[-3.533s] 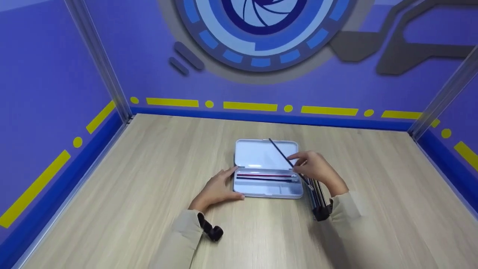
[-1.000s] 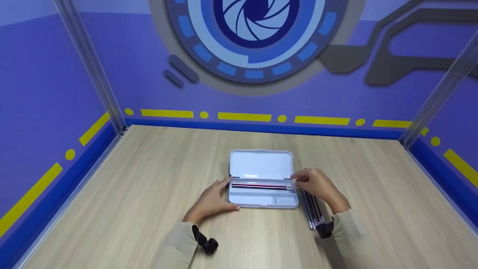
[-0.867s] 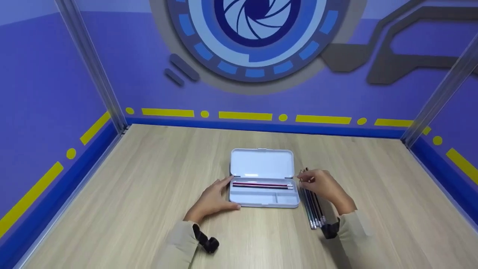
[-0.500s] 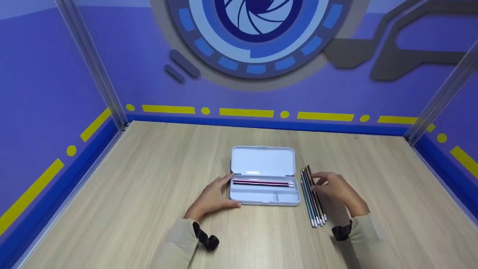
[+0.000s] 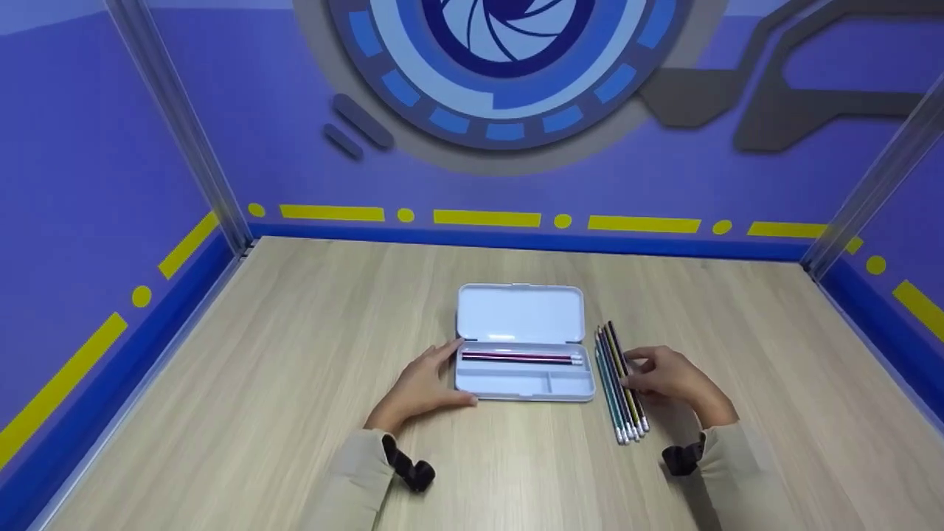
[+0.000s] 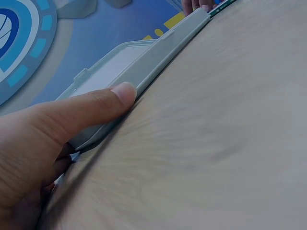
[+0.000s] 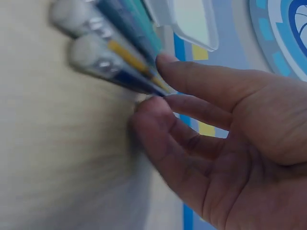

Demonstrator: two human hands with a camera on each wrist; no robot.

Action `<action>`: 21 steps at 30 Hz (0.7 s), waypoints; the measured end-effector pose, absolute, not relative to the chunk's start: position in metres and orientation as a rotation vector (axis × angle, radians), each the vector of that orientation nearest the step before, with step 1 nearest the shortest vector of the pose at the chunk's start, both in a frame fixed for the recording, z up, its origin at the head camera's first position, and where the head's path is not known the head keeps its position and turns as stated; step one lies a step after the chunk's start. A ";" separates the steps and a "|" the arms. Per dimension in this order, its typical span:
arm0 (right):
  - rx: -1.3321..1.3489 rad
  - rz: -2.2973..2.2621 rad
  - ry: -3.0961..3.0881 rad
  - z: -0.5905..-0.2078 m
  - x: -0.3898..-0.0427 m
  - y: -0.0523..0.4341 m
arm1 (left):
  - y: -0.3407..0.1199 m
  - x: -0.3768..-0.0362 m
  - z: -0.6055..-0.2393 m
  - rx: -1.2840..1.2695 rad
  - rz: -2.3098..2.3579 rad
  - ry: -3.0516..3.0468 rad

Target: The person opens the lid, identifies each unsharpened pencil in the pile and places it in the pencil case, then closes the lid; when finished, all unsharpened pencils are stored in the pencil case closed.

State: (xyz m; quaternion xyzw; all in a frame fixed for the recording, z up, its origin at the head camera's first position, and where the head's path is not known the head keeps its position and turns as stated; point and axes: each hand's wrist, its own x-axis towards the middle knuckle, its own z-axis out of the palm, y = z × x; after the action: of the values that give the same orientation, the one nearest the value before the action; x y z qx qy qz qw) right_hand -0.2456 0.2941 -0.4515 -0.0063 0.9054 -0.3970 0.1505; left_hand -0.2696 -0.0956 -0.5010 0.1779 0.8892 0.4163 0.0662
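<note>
An open white pencil case [image 5: 525,383] lies mid-table with its lid [image 5: 520,313] folded back. Two pencils [image 5: 520,358], one red and one dark, lie in its long compartment. My left hand [image 5: 422,381] rests at the case's left end, thumb [image 6: 96,106] pressed straight against the front wall [image 6: 160,55]. Right of the case, several pencils [image 5: 618,383] lie in a row on the wood. My right hand [image 5: 667,376] is at the row's right side. Its thumb [image 7: 192,76] and forefinger [image 7: 158,120] pinch the outermost dark pencil [image 7: 120,72], which still lies on the table.
The wooden table [image 5: 295,354] is walled by purple panels on three sides, with a blue strip [image 5: 516,240] along the back edge. Bare wood stretches left of the case and right of the pencils.
My right hand laid a dark pencil into the case beside the red one, then moved right and down to the row of pencils. The left hand stayed at the case.
</note>
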 end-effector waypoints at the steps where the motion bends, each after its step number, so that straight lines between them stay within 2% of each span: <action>1: -0.008 -1.148 2.600 -0.452 -0.246 0.295 | -0.095 -0.270 -0.501 0.538 1.258 2.681; 21: 0.045 -1.186 2.576 -0.456 -0.243 0.302 | -0.096 -0.269 -0.500 0.546 1.277 2.668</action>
State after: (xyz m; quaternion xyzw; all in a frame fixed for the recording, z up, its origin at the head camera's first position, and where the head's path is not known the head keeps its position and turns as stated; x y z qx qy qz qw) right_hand -0.2431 0.3019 -0.4556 0.0157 0.8977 -0.4134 0.1518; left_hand -0.2694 -0.0963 -0.4996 0.1810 0.8851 0.4236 0.0669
